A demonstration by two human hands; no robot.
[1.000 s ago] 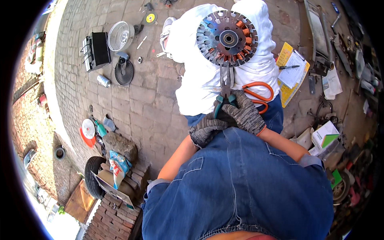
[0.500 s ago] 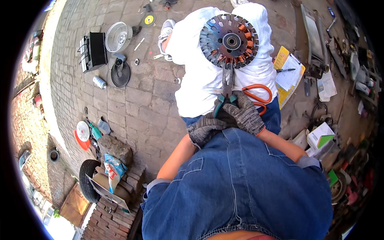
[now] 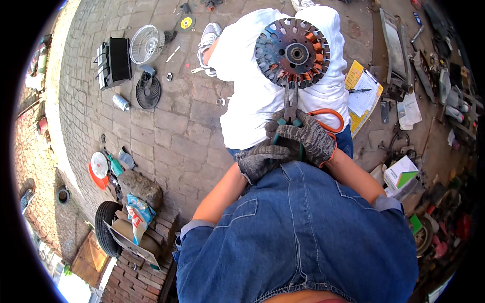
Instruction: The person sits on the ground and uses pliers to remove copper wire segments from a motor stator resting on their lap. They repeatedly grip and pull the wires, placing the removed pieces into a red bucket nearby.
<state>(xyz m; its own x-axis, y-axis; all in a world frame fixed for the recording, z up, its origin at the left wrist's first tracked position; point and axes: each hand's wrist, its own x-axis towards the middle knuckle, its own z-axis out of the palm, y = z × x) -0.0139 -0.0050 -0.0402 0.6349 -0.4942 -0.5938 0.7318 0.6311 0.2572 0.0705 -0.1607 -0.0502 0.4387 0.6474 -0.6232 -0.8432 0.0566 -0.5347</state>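
A round motor stator [image 3: 275, 55] with a dark slotted steel rim, copper windings on its right side and a bearing at its centre rests on white cloth [image 3: 250, 108] over my lap. Long-nose pliers [image 3: 290, 101] with green handles reach up to its near edge, jaw tips at the windings there. My right hand [image 3: 318, 141], in a grey knit glove, is wrapped over the handles. My left hand [image 3: 262, 159], gloved too, closes around the handles from the left; some of its fingers are hidden. Beside my right hand lie orange-handled scissors [image 3: 329, 112], partly covered.
To the right, a clipboard with papers [image 3: 365, 98] and a pen [image 3: 359, 90] lie near metal parts and clutter. On the left paving are a black box [image 3: 118, 59], a fan guard [image 3: 147, 44], fan blades [image 3: 148, 92] and a spray can [image 3: 121, 102]. A tyre [image 3: 103, 227] stands lower left.
My right hand has shifted lower and wraps further over the plier handles. Gloved fingers now show behind the handles. The stator sits slightly further right in the picture.
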